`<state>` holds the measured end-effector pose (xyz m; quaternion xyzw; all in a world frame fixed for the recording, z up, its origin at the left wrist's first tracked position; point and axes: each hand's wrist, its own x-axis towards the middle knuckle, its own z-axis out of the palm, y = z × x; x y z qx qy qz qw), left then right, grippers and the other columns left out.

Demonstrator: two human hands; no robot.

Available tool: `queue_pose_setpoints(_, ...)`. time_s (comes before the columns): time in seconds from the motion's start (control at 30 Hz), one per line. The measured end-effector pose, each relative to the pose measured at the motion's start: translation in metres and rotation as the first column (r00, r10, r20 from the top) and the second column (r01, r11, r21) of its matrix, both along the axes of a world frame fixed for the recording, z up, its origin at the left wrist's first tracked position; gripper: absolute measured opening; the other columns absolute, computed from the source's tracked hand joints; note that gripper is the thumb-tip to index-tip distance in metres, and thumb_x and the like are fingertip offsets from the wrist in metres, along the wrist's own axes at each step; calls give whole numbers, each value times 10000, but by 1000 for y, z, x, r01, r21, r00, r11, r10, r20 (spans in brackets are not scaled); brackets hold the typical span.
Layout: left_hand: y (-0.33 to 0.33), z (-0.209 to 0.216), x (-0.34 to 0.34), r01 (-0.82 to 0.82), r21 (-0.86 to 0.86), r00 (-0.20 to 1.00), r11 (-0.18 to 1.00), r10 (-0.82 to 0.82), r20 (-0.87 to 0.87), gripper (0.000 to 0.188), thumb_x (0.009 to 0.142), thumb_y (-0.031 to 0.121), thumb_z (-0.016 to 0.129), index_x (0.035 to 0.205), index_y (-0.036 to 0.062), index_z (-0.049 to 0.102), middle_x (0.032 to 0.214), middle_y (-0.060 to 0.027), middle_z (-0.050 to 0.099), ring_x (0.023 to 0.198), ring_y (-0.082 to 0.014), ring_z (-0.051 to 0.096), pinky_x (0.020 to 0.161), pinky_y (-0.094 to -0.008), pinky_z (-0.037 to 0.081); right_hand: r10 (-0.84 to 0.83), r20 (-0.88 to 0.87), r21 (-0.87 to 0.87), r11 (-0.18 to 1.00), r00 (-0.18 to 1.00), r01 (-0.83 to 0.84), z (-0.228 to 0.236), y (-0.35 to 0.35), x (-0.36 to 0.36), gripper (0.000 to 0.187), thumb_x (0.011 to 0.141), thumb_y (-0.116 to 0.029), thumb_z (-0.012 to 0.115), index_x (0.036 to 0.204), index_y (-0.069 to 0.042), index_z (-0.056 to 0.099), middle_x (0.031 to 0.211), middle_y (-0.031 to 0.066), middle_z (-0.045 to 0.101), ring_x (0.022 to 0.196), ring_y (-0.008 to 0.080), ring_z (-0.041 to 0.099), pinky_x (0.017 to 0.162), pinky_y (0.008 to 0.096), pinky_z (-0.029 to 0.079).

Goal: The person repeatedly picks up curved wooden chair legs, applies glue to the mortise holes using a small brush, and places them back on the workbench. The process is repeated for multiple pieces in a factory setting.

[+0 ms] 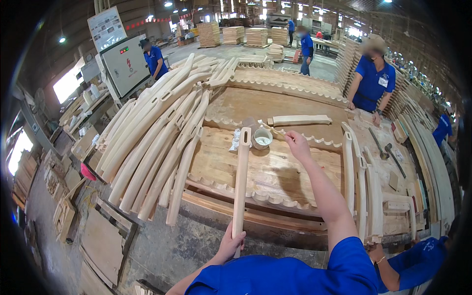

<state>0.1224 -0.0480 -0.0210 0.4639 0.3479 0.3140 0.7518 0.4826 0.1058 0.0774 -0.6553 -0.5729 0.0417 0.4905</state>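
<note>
My left hand [231,243] is closed around the lower end of a pale wooden chair or furniture leg [241,182]. The leg points away from me, and an oblong slot shows near its far end. Just right of that slot stands a round cup [262,139] with white, glue-like stuff in it. Above the bench, my right hand [296,145] pinches a thin stick [276,132] with a whitish tip, held over the cup's far side. Beside the cup lies a crumpled white wrapping [235,141]. Behind it, a single wooden piece [302,120] rests on the board.
Many curved wooden legs [147,128] are heaped at the left. Scalloped wooden rails [290,89] run across the bench [231,105]. More legs [348,167] and a hammer [382,151] lie at right. One co-worker [374,78] stands across; another's hand [377,253] is close at lower right.
</note>
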Motion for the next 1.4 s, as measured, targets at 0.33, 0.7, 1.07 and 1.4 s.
queue_pose_setpoints(0.33, 0, 6, -4, -1, -7, 1000, 1000, 1, -10, 600, 888, 120, 551, 1395, 131, 230, 785, -39, 479, 579, -103, 481, 477, -242, 449, 208, 32, -274, 942, 977, -192, 58, -14, -27, 299, 859, -313, 534, 898, -45, 663, 743, 136, 633, 677, 262, 594, 626, 362, 446)
queue_pose_setpoints(0.7, -2, 13, -5, -4, -57, 1000, 998, 5, 7, 580, 889, 117, 546, 1386, 131, 248, 779, -33, 462, 606, -105, 482, 473, -245, 442, -94, 258, -60, 992, 962, 113, 46, -6, -51, 219, 824, -315, 598, 799, -100, 626, 771, 58, 643, 757, 262, 603, 701, 406, 392)
queue_pose_setpoints(1.07, -4, 17, -2, -22, -80, 999, 997, 25, 36, 527, 892, 131, 542, 1349, 102, 283, 775, -41, 471, 588, -109, 488, 471, -242, 446, -112, 432, 228, 974, 895, 11, 24, -10, -53, 133, 789, -245, 647, 737, -134, 595, 714, -6, 575, 776, 185, 547, 762, 393, 276)
queue_pose_setpoints(1.4, -5, 17, -1, -38, -88, 999, 995, 39, 7, 532, 886, 152, 565, 1345, 132, 297, 779, -31, 457, 621, -108, 478, 470, -242, 450, -211, 367, 238, 963, 906, 128, 27, 2, -53, 117, 791, -228, 647, 756, -136, 584, 731, -13, 570, 792, 179, 544, 758, 390, 283)
